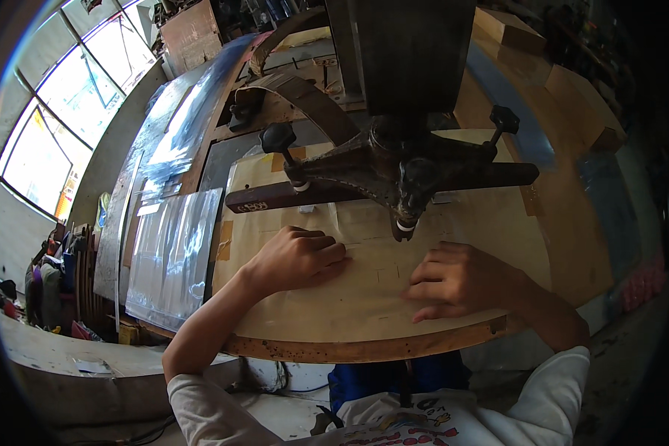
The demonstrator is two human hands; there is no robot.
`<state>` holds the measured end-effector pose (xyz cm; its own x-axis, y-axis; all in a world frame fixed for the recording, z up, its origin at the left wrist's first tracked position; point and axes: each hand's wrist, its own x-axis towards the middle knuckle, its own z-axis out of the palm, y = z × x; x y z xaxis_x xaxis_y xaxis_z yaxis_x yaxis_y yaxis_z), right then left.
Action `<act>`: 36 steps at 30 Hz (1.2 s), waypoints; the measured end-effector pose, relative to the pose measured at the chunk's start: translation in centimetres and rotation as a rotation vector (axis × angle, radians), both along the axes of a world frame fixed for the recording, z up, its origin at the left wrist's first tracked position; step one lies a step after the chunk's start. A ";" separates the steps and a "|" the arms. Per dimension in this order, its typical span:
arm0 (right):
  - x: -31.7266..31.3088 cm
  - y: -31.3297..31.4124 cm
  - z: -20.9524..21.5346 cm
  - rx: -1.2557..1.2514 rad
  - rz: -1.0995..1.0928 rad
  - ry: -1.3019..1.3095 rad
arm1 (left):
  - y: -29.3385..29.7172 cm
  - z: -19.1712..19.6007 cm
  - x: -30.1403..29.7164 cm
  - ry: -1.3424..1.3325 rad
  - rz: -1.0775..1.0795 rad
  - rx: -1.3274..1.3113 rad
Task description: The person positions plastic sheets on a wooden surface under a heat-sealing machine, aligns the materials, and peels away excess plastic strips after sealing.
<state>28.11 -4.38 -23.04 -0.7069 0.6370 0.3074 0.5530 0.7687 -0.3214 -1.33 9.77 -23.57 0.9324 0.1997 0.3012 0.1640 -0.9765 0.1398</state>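
Observation:
My left hand rests on a tan sheet with fine line marks, taped onto the worktable. Its fingers are curled in, and what they hold, if anything, is hidden. To the right, my right hand lies on the same sheet, fingers slightly apart and with nothing visible in them. Just beyond both hands, a dark metal press head stands over the sheet, with a long bar and black knobs.
Clear plastic sheets are stacked at the left of the table. A curved strip arches behind the press. Cardboard boxes stand at the far right. The table's wooden front edge runs close before me.

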 end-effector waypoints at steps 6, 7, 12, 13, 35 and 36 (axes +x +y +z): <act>0.0 -0.1 0.1 -0.014 -0.022 0.010 | 0.1 -0.3 0.3 -0.088 -0.026 0.009; 0.0 -0.1 -0.1 -0.016 -0.023 0.012 | 0.2 -0.3 0.4 -0.085 -0.027 0.006; -0.2 0.0 -0.4 0.017 -0.037 0.021 | 0.1 -0.4 0.3 -0.066 -0.036 -0.008; -0.2 -0.1 -0.4 0.016 -0.037 0.024 | 0.0 -0.4 0.4 -0.063 -0.036 -0.010; 0.1 -0.4 -1.0 0.033 -0.051 0.028 | -0.2 0.3 0.3 0.149 -0.105 -0.129; 0.1 -0.4 -1.1 0.031 -0.050 0.028 | -0.2 0.3 0.3 0.159 -0.098 -0.128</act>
<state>28.22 -4.77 -24.14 -0.6653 0.6614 0.3464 0.5823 0.7500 -0.3137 -1.06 9.58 -23.28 0.9831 0.1325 0.1265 0.0987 -0.9649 0.2434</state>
